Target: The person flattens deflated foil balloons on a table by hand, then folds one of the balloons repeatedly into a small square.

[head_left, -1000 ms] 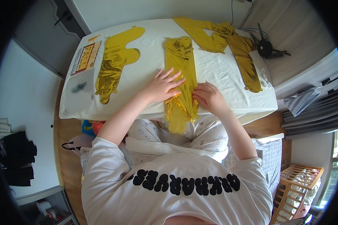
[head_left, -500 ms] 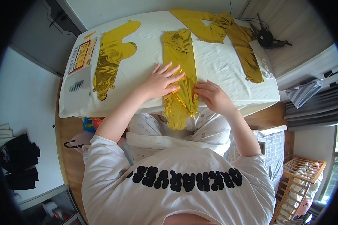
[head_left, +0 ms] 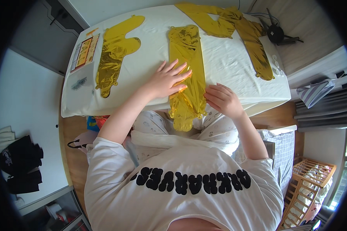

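Note:
A flat gold foil balloon (head_left: 191,57) lies lengthwise on the table in front of me, its crumpled lower end hanging past the near edge above my lap. My left hand (head_left: 167,81) rests on its left side, fingers spread over the foil. At the balloon's right edge, my right hand (head_left: 224,101) has its fingers drawn together. Whatever its fingertips hold, if anything, is hidden. To the left lies another gold foil balloon (head_left: 117,50) with a rounded side bulge. Further gold foil (head_left: 254,48) stretches across the far right of the table, bent and overlapping.
A white cloth covers the table (head_left: 142,75). Along its left side are a printed card (head_left: 85,54) and a clear plastic bag (head_left: 80,86). A black tripod-like stand (head_left: 275,34) and small white discs (head_left: 277,65) are at the right. A wooden crib-like frame (head_left: 306,188) stands lower right.
My right hand has shifted slightly outward, with its fingers drawn closer together. My left hand stays spread on the foil. The whole view has tilted a little.

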Motion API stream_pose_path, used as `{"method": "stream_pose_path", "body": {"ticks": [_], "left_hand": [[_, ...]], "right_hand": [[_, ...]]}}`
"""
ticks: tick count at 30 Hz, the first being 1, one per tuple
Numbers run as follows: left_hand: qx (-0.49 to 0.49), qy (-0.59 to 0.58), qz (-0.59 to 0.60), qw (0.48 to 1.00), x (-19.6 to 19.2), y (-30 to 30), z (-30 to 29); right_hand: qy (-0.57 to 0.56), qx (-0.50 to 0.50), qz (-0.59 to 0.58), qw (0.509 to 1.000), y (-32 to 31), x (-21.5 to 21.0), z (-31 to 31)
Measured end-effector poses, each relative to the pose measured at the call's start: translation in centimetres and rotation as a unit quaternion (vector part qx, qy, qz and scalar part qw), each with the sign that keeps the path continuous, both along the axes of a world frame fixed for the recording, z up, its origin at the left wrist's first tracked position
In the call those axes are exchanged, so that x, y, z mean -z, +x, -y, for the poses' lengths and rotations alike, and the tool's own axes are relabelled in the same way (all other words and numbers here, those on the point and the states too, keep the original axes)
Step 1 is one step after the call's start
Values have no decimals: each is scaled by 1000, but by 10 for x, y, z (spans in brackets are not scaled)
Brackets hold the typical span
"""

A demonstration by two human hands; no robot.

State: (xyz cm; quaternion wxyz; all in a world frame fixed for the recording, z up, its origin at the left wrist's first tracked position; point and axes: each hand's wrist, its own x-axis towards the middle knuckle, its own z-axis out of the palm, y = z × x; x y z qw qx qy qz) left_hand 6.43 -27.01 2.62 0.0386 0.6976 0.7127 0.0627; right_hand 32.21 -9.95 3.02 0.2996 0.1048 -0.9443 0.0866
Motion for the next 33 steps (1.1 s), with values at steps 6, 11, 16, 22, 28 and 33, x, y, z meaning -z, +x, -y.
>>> {"method": "stream_pose_path", "body": {"ticks": [6, 11, 16, 22, 28, 33], "left_hand": [[-2, -1, -4, 1000, -1, 2, 0], [-2, 0, -8, 1000, -1, 3, 0], [-1, 8, -11, 1000, -1, 3, 1], [9, 19, -13, 1000, 1, 1, 1], [5, 8, 12, 1000, -2, 1, 1], [4, 46, 28, 999, -3, 4, 2]], "right_hand": [[3, -11, 3, 1000, -3, 0, 1], [48, -30, -13, 998, -3, 0, 0], [12, -10, 5, 1000, -10, -1, 14], [54, -21, 76, 995, -22, -3, 23], [94, -52, 120, 987, -30, -2, 27], [102, -58, 137, 984, -31, -1, 26]]}}
